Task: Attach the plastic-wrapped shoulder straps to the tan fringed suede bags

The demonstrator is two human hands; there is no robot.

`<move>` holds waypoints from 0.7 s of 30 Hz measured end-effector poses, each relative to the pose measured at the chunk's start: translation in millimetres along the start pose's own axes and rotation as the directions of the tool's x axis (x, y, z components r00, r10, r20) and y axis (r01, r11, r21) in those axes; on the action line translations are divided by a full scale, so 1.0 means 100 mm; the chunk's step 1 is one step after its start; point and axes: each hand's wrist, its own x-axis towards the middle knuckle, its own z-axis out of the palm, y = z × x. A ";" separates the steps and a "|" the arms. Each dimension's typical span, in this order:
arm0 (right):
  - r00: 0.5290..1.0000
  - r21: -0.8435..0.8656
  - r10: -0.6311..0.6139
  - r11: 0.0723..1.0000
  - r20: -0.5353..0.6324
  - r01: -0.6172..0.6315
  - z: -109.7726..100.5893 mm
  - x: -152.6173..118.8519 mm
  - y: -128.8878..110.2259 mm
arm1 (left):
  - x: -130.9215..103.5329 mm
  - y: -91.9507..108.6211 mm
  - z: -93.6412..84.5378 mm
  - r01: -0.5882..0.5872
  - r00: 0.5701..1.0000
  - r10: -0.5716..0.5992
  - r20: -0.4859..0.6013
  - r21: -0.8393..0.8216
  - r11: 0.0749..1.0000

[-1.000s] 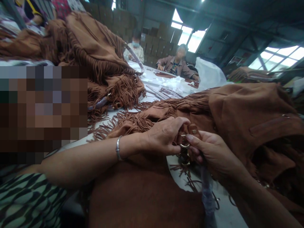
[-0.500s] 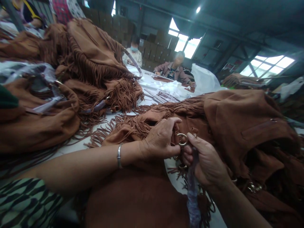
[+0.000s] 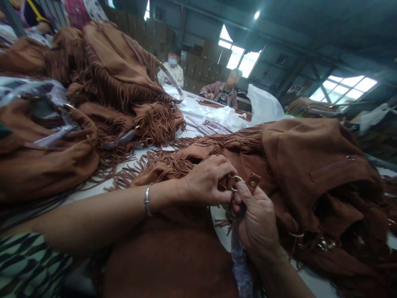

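My left hand (image 3: 206, 182), with a silver bangle at the wrist, pinches at a gold metal ring (image 3: 237, 178); its fingertips partly hide what it grips. My right hand (image 3: 259, 217) is closed around a strap (image 3: 241, 265) wrapped in clear plastic, its thumb against the ring. A brown strap end with a metal stud (image 3: 252, 183) sticks out above that thumb. Directly under both hands lies a brown suede bag (image 3: 167, 252). Another brown bag with fringe (image 3: 173, 163) sits just beyond my hands.
Brown fringed bags (image 3: 120, 62) are piled at the left, and a slouchy bag (image 3: 310, 153) is heaped at the right. Plastic-wrapped strips (image 3: 201, 124) and a white plastic bag (image 3: 265, 103) lie on the white table (image 3: 189, 109). Co-workers sit beyond it; cartons (image 3: 198, 68) are stacked behind.
My right hand has moved left and closer to my left hand, its thumb now over the ring's edge. The studded strap end has come into clear view above it.
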 end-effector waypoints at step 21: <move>0.930 -0.154 0.285 0.955 0.232 -0.254 -0.31 0.18 -0.14 | -0.01 -0.03 -0.04 0.093 0.995 -0.093 0.043 0.008 0.996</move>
